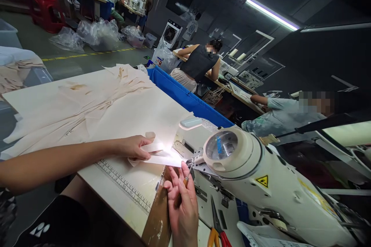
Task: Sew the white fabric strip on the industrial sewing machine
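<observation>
My left hand [136, 147] pinches a small pale fabric piece [162, 156] and holds it flat on the table under the bright lamp of the white sewing machine [261, 177]. My right hand [182, 204] grips a thin pointed tool with an orange handle [188, 175]; its tip points at the fabric edge beside the needle area. A stack of cream fabric pieces [95, 100] lies spread on the table beyond my left arm.
Orange-handled scissors [217, 231] lie on the machine bed near my right hand. A printed ruler [124, 181] runs along the table. A blue bin edge [185, 96] borders the table's far side. Two people work at tables behind; plastic bags lie on the floor.
</observation>
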Demonstrator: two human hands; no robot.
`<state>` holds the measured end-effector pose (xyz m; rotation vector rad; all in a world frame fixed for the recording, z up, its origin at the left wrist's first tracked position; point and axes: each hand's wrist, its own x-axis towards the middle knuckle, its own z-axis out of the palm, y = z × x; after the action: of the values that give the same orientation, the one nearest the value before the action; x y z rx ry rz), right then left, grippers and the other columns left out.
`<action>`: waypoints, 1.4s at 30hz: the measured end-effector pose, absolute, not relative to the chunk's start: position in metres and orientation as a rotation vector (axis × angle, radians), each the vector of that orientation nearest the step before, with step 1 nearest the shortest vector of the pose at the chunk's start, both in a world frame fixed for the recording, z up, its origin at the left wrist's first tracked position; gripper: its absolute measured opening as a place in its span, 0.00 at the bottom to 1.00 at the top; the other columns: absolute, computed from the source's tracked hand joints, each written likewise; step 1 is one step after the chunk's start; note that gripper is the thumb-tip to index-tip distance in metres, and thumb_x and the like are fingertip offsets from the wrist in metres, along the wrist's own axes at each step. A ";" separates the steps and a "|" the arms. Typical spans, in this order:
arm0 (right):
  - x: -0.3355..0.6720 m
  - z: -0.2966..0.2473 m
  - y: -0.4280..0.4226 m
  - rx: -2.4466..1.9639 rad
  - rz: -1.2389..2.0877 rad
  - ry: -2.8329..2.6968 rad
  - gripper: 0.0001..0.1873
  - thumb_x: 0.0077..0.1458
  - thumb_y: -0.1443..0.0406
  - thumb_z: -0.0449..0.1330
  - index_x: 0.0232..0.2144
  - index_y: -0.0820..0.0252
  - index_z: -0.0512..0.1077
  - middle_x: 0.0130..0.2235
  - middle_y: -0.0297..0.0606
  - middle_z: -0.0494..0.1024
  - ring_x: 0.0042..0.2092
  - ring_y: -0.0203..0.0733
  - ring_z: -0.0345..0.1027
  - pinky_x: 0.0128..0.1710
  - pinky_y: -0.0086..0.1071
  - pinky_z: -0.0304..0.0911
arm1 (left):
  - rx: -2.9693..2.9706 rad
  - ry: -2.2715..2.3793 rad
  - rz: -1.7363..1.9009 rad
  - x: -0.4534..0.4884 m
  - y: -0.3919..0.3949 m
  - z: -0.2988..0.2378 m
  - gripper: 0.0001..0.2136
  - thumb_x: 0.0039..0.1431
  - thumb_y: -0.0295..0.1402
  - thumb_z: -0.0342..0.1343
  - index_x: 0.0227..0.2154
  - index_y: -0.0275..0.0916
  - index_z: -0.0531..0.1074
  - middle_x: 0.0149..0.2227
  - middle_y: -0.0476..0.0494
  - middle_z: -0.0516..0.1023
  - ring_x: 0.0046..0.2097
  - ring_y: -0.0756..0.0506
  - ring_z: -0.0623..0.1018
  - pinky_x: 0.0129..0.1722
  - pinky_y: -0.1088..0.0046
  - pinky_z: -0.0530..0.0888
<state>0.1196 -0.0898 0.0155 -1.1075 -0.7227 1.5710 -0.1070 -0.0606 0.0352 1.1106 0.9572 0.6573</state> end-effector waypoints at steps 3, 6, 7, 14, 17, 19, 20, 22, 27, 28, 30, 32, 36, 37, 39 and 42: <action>0.121 0.015 -0.090 -1.121 1.586 -0.739 0.37 0.49 0.58 0.69 0.60 0.45 0.63 0.55 0.40 0.70 0.38 0.34 0.70 0.37 0.26 0.67 | 1.098 0.960 0.666 -0.107 -0.061 0.036 0.09 0.42 0.33 0.56 0.28 0.38 0.65 0.17 0.56 0.58 0.19 0.54 0.55 0.19 0.77 0.49; 0.124 0.009 -0.091 -1.207 1.544 -0.866 0.38 0.51 0.55 0.67 0.62 0.49 0.58 0.56 0.41 0.70 0.32 0.31 0.68 0.35 0.27 0.67 | 1.094 0.952 0.673 -0.107 -0.061 0.033 0.09 0.42 0.32 0.57 0.28 0.38 0.66 0.17 0.56 0.58 0.19 0.54 0.55 0.18 0.77 0.49; 0.124 0.006 -0.092 -1.242 1.495 -0.957 0.37 0.53 0.54 0.65 0.62 0.50 0.58 0.55 0.41 0.71 0.31 0.31 0.68 0.36 0.28 0.67 | 1.091 0.946 0.674 -0.107 -0.060 0.032 0.09 0.42 0.32 0.57 0.28 0.38 0.66 0.17 0.56 0.58 0.18 0.54 0.55 0.18 0.77 0.49; 0.123 0.000 -0.088 -1.333 0.800 -1.784 0.22 0.62 0.58 0.53 0.56 0.58 0.68 0.47 0.45 0.72 0.44 0.47 0.68 0.48 0.42 0.65 | 1.019 0.899 0.664 -0.115 -0.059 0.033 0.14 0.43 0.37 0.62 0.30 0.38 0.65 0.18 0.57 0.60 0.17 0.56 0.55 0.15 0.79 0.48; 0.118 0.009 -0.078 -1.274 0.565 -1.942 0.20 0.62 0.64 0.51 0.55 0.55 0.70 0.58 0.47 0.63 0.58 0.51 0.61 0.55 0.45 0.61 | 0.914 0.830 0.746 -0.117 -0.058 0.034 0.18 0.42 0.38 0.65 0.34 0.38 0.66 0.17 0.58 0.63 0.15 0.57 0.54 0.15 0.79 0.52; 0.117 0.013 -0.068 -1.229 0.607 -2.027 0.21 0.63 0.65 0.50 0.56 0.54 0.69 0.61 0.46 0.61 0.60 0.51 0.59 0.56 0.46 0.59 | 0.814 0.788 0.810 -0.118 -0.057 0.032 0.19 0.43 0.37 0.65 0.38 0.37 0.67 0.16 0.60 0.63 0.14 0.58 0.52 0.16 0.79 0.55; 0.117 0.014 -0.063 -1.207 0.660 -2.055 0.20 0.63 0.64 0.49 0.56 0.54 0.68 0.61 0.46 0.63 0.60 0.51 0.60 0.57 0.47 0.59 | 0.766 0.777 0.850 -0.118 -0.056 0.031 0.20 0.44 0.36 0.65 0.40 0.37 0.68 0.16 0.60 0.62 0.14 0.58 0.51 0.17 0.80 0.57; 0.118 0.011 -0.054 -1.218 0.773 -2.039 0.20 0.64 0.61 0.49 0.55 0.57 0.69 0.54 0.46 0.72 0.56 0.50 0.65 0.55 0.46 0.60 | 0.683 0.779 0.949 -0.117 -0.053 0.027 0.21 0.46 0.36 0.65 0.44 0.36 0.69 0.15 0.59 0.63 0.15 0.58 0.55 0.18 0.81 0.57; 0.124 -0.001 -0.044 -1.416 0.864 -1.748 0.20 0.59 0.51 0.54 0.43 0.60 0.72 0.43 0.44 0.78 0.45 0.49 0.71 0.45 0.39 0.65 | 0.504 0.792 1.144 -0.112 -0.048 0.022 0.18 0.49 0.28 0.63 0.44 0.31 0.73 0.30 0.43 0.78 0.26 0.54 0.72 0.24 0.83 0.66; 0.125 -0.003 -0.044 -1.421 0.874 -1.705 0.20 0.58 0.51 0.55 0.42 0.60 0.72 0.41 0.43 0.78 0.44 0.48 0.71 0.43 0.38 0.65 | 0.463 0.794 1.149 -0.111 -0.047 0.022 0.16 0.50 0.26 0.62 0.43 0.30 0.74 0.34 0.40 0.79 0.27 0.53 0.74 0.27 0.82 0.69; 0.126 -0.005 -0.044 -1.422 0.896 -1.657 0.19 0.57 0.51 0.56 0.41 0.60 0.73 0.39 0.43 0.78 0.43 0.48 0.71 0.40 0.37 0.66 | 0.378 0.817 1.151 -0.109 -0.047 0.025 0.15 0.51 0.25 0.61 0.44 0.29 0.74 0.39 0.37 0.79 0.31 0.51 0.78 0.33 0.79 0.74; 0.126 -0.005 -0.045 -1.427 0.900 -1.663 0.18 0.58 0.53 0.55 0.42 0.60 0.72 0.41 0.43 0.78 0.44 0.49 0.70 0.41 0.38 0.65 | 0.310 0.849 1.165 -0.107 -0.047 0.028 0.16 0.53 0.25 0.60 0.46 0.29 0.75 0.40 0.36 0.79 0.36 0.47 0.80 0.38 0.76 0.76; 0.125 -0.004 -0.047 -1.423 0.857 -1.752 0.18 0.59 0.56 0.51 0.45 0.60 0.70 0.47 0.45 0.77 0.49 0.50 0.69 0.48 0.41 0.61 | 0.260 0.872 1.206 -0.108 -0.046 0.030 0.14 0.57 0.24 0.56 0.46 0.28 0.75 0.39 0.35 0.80 0.39 0.45 0.81 0.40 0.74 0.77; 0.125 -0.004 -0.047 -1.420 0.851 -1.771 0.18 0.59 0.57 0.50 0.45 0.60 0.69 0.48 0.45 0.77 0.50 0.50 0.69 0.49 0.42 0.60 | 0.257 0.872 1.208 -0.108 -0.046 0.030 0.13 0.58 0.24 0.56 0.46 0.28 0.75 0.38 0.36 0.80 0.38 0.45 0.81 0.39 0.75 0.77; 0.125 -0.003 -0.048 -1.422 0.844 -1.792 0.18 0.59 0.57 0.49 0.46 0.59 0.68 0.48 0.45 0.77 0.50 0.51 0.69 0.49 0.42 0.60 | 0.251 0.859 1.205 -0.109 -0.045 0.030 0.14 0.60 0.24 0.54 0.47 0.29 0.75 0.37 0.37 0.80 0.37 0.46 0.81 0.37 0.75 0.78; 0.125 -0.002 -0.049 -1.443 0.834 -1.804 0.18 0.60 0.57 0.48 0.46 0.59 0.68 0.47 0.45 0.77 0.49 0.51 0.70 0.48 0.42 0.61 | 0.245 0.838 1.197 -0.110 -0.045 0.031 0.14 0.60 0.24 0.53 0.47 0.30 0.75 0.36 0.38 0.80 0.36 0.46 0.81 0.36 0.75 0.78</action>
<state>0.1250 -0.0492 -0.0023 -1.4429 -1.8038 0.8343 -0.1102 -0.0453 0.0305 0.2449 0.8377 1.1974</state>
